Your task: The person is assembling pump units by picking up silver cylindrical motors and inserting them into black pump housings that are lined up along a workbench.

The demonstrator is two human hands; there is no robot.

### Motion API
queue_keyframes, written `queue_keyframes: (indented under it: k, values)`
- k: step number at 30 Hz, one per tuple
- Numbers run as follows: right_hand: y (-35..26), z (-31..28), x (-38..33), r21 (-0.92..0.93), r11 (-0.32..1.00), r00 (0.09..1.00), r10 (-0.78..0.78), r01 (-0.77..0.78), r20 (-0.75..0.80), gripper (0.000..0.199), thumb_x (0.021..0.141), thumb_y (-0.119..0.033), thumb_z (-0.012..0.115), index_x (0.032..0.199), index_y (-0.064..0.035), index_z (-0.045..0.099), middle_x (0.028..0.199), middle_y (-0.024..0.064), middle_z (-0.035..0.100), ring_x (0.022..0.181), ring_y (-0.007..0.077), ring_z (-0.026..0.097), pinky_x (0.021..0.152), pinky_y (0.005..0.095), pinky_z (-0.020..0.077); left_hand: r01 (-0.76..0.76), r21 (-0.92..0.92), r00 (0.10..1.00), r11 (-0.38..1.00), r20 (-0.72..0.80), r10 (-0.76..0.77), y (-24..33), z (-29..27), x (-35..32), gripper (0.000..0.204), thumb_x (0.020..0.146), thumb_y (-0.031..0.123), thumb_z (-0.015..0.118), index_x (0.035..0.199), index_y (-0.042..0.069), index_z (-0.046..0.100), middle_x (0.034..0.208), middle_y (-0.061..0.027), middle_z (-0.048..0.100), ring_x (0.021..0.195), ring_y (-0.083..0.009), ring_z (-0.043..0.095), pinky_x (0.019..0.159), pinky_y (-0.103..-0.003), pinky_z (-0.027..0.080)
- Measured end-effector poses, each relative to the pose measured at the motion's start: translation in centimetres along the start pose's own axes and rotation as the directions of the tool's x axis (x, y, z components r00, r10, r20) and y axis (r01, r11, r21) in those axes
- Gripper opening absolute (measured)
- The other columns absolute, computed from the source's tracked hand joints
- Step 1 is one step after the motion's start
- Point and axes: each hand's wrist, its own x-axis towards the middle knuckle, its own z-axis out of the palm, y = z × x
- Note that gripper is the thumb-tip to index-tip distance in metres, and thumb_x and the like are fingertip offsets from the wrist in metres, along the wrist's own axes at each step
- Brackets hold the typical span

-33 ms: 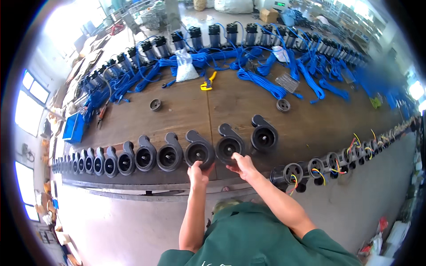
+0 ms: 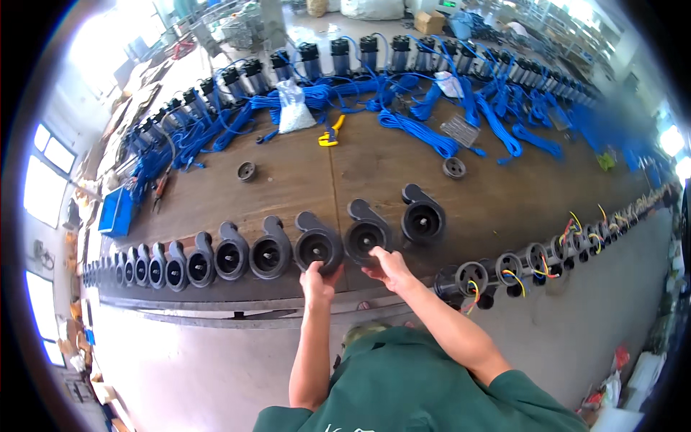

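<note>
Along the near edge of the table stands a row of dark grey pump housings, each a round open cup with a curved outlet neck pointing away from me. My left hand (image 2: 318, 284) grips the near rim of one pump housing (image 2: 306, 222), thumb on the rim and fingers under its right side. Beside it, my right hand (image 2: 391, 269) holds the near right rim of another housing (image 2: 360, 211), its thumb over the edge. A third housing (image 2: 415, 195) sits just to the right and farther back, untouched. Small metal shaft ends show inside the cups.
At the table's back stand several motors (image 2: 340, 57) with coiled blue cables (image 2: 417, 132). Nearer lie a clear bag of white pieces (image 2: 294, 111), a yellow-handled tool (image 2: 331, 135) and two round grey parts (image 2: 247, 171). Motor bodies with coloured wires (image 2: 473, 276) line the right; a blue bin (image 2: 115, 212) stands left.
The whole view has shifted slightly, moving the table's contents a little to the left in the picture. Both hands keep their hold on the same two housings.
</note>
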Motion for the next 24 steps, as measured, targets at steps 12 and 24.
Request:
queue_keyframes:
  k: [12,24]
  values:
    - [-4.0,-7.7,0.0,0.130,0.962,0.923,-0.184,0.240,-0.337,0.023,0.092,-0.026,0.065,0.095,-0.0036,0.061,0.070,0.0087,0.065,0.051,0.0141,0.059,0.044,0.0292,0.0507,0.183,0.403,0.936,0.897,0.208,-0.284,-7.3,1.2,-7.0,0.054,0.094,0.032,0.073,0.131,0.002,0.046,0.117,-0.0287,0.064,0.096,-0.0433,0.072,0.079,-0.048,0.061]
    - [-4.3,-9.5,-7.7,-0.433,0.779,0.773,-0.586,0.453,-0.245,0.073,0.089,-0.022,0.072,0.149,0.0050,0.040,0.114,0.0145,0.067,0.098,0.0199,0.066,0.079,0.0316,0.0552,0.145,0.562,0.905,0.814,0.257,-0.339,-16.9,13.8,-4.1,0.055,0.096,0.054,0.066,0.113,0.002,0.066,0.097,-0.0155,0.074,0.083,-0.0267,0.073,0.071,-0.042,0.062]
